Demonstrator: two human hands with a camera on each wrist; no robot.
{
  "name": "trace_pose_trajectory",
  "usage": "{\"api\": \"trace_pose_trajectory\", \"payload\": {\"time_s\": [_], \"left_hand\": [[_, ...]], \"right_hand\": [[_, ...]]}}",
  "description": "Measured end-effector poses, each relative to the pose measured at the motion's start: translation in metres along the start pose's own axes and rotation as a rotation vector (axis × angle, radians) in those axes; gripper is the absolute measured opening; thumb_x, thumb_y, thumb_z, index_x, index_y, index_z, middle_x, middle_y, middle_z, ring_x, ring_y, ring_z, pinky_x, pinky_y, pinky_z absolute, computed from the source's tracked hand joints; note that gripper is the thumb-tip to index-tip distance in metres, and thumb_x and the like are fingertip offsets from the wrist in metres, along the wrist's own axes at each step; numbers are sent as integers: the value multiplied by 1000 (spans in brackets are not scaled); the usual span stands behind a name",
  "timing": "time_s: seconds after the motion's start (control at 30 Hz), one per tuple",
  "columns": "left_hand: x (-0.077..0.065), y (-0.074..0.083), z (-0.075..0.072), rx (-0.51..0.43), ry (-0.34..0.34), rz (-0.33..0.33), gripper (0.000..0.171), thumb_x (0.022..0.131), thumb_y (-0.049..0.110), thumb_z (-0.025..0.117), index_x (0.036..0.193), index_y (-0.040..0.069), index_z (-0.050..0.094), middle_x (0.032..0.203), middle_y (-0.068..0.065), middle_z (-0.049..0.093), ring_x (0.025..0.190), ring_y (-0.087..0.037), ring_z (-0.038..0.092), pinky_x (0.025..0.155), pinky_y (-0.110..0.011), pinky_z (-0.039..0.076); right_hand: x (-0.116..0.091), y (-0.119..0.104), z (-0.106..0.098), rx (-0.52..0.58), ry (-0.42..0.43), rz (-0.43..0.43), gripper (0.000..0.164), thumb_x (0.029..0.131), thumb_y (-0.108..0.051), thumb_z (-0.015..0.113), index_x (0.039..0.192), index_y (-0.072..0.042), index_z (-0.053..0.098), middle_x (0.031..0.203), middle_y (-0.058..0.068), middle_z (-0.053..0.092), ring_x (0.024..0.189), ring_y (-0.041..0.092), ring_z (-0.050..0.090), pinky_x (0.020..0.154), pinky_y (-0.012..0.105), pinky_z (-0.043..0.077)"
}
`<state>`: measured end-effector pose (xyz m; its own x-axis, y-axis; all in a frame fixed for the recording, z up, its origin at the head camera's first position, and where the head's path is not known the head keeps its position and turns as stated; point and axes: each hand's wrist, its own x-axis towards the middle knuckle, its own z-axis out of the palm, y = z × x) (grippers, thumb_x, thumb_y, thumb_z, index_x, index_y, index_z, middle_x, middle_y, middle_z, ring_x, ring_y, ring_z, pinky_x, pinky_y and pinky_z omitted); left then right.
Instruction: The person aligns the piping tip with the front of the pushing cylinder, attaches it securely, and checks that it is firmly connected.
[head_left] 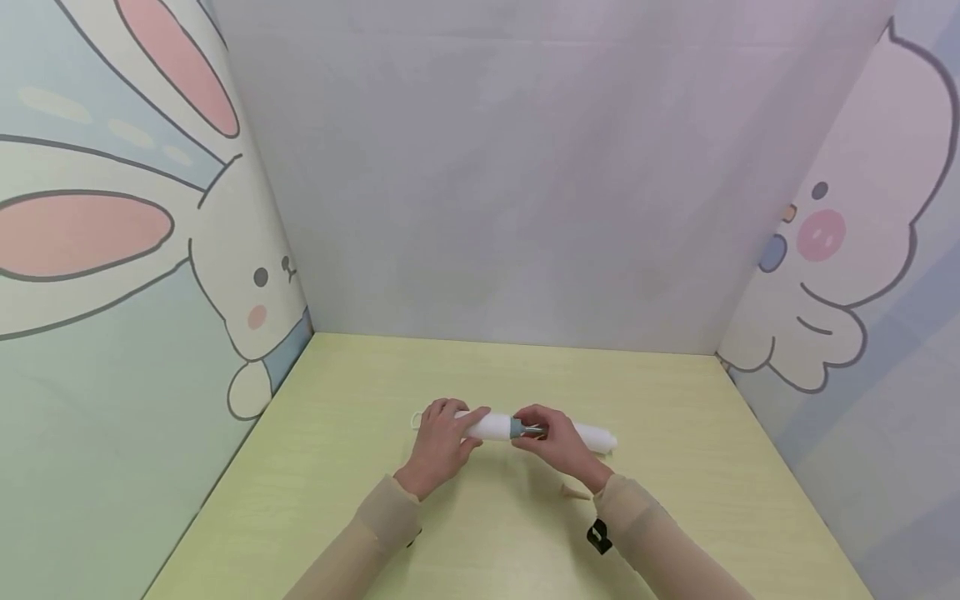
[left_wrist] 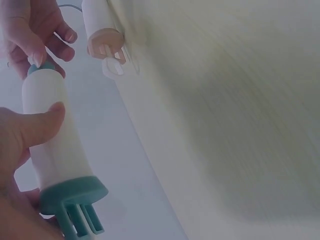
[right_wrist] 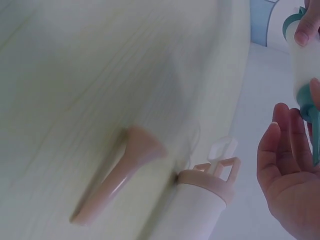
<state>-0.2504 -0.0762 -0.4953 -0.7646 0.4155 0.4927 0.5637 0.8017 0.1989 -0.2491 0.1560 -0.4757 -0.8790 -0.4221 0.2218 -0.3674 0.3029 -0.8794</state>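
My left hand grips a white tube with teal end pieces, held just above the pale green table. Its thumb lies along the tube body, and a teal flanged end sticks out below. My right hand pinches the tube's other teal tip between thumb and fingers. A second white tube with a pink cap lies on the table just behind the right hand. A pink cone-shaped piece lies loose near the right wrist.
Panel walls with a cartoon rabbit on the left and a cartoon chick on the right close in the table on three sides. A black strap sits on the right sleeve.
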Motion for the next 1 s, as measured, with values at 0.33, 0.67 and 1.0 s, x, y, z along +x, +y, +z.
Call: {"api": "trace_pose_trajectory", "payload": {"time_s": [0.33, 0.67, 1.0], "left_hand": [[0, 0, -1, -2, -6, -21, 52, 74, 22, 83, 123, 24, 65, 106, -11, 58, 101, -31, 49, 88, -50, 39], [-2, 0, -1, 10, -9, -26, 51, 73, 22, 84, 121, 24, 66, 105, -9, 58, 100, -31, 49, 87, -49, 39], [-3, -1, 1, 74, 2, 5, 51, 73, 25, 84, 120, 26, 66, 104, -10, 58, 98, -29, 48, 86, -47, 40]], "right_hand": [[6, 20, 4, -10, -15, 51, 26, 92, -15, 65, 112, 3, 63, 101, 10, 65, 87, 32, 64, 72, 33, 52], [9, 35, 3, -61, -101, 78, 29, 96, -33, 58, 107, -7, 65, 90, 19, 65, 81, 39, 62, 67, 32, 48], [10, 32, 2, -118, -116, 118, 32, 97, -36, 56, 109, -8, 66, 94, 16, 65, 81, 31, 62, 69, 37, 46]]}}
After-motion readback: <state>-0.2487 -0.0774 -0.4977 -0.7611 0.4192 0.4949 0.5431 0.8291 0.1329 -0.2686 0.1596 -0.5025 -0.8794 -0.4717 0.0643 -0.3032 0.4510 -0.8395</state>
